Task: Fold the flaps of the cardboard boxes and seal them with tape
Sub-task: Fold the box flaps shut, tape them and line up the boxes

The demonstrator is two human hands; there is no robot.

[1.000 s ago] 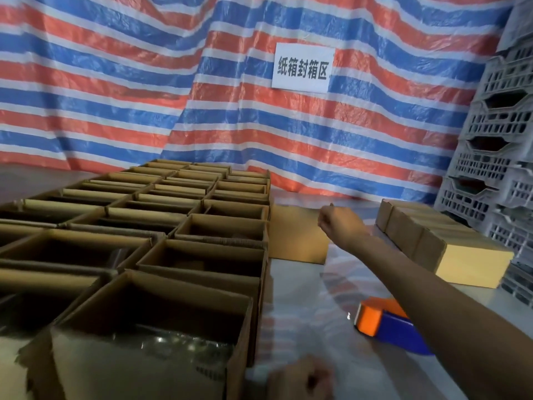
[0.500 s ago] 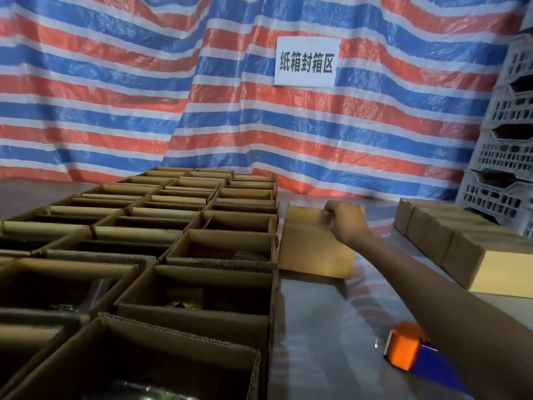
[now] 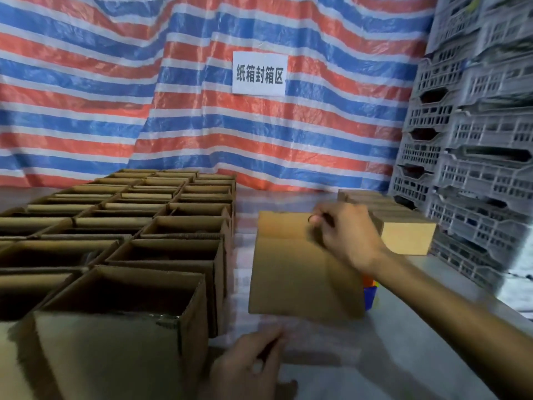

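Cardboard box [image 3: 288, 278] appears light and stiff; right grip [image 3: 349, 238] clamps its top edge, the best hold; left grip [image 3: 248, 368] lies empty.

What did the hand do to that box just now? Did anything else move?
The right hand took hold of the closed box by its top and pulled it toward the person; it now hides most of the tape dispenser. The left hand is back in view at the bottom. The open boxes and the sealed boxes on the right stayed put.
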